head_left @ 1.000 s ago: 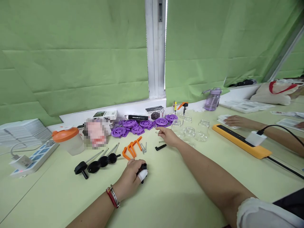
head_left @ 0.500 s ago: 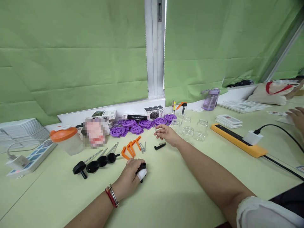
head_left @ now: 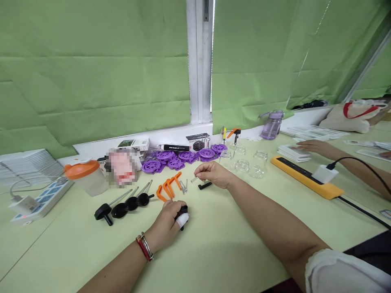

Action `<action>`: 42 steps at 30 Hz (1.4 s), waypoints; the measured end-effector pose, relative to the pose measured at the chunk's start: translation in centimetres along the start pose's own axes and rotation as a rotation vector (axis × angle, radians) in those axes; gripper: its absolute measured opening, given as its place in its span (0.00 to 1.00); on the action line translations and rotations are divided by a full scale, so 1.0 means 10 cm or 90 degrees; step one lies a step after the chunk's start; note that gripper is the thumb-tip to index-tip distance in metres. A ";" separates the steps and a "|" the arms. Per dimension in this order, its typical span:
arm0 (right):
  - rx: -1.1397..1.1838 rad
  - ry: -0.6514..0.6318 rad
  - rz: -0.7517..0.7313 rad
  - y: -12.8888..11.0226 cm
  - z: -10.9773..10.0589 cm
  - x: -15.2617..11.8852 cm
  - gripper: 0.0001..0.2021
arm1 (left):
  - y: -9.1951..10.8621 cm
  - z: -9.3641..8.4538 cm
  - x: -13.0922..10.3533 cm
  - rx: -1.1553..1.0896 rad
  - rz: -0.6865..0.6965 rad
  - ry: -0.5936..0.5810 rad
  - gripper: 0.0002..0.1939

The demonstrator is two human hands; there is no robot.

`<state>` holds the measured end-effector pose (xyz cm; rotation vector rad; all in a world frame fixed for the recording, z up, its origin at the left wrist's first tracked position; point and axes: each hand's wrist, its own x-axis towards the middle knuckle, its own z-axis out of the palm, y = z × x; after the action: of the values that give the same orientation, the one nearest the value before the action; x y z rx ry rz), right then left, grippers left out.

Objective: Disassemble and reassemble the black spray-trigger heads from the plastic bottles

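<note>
My left hand [head_left: 171, 217], its thumb wrapped in white tape, is closed round a black plastic part [head_left: 183, 210] just above the table. My right hand [head_left: 212, 173] pinches a small coil spring [head_left: 194, 180] at its fingertips. Under that hand lies a black bar-shaped piece [head_left: 204, 186], with more springs beside it partly hidden by the fingers. Several metal pins [head_left: 183, 186] and orange angled handles [head_left: 167, 189] sit between my hands. To the left are black round caps with metal rods [head_left: 131, 205].
Purple wheel-like discs [head_left: 176, 164] and clear glass jars [head_left: 242, 165] stand behind. A yellow power strip [head_left: 305, 179] lies right, a white one [head_left: 42, 205] left, near an orange-lidded cup [head_left: 85, 177]. Another person's hand [head_left: 314, 147] rests at a card stack [head_left: 291, 154].
My right hand has moved slightly down and closed its fingers on a spring. My left hand keeps its hold. Another person's arm has reached in to the card stack on the right.
</note>
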<state>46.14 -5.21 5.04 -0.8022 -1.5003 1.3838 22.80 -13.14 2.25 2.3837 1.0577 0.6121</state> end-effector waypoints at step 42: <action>-0.233 -0.188 0.152 0.06 0.54 -0.20 0.09 | -0.06 -0.04 -0.04 0.136 0.081 0.045 0.22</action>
<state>41.85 -8.98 4.36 -1.0644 -1.9774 1.4695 22.02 -12.98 2.17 2.6489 1.0542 0.6614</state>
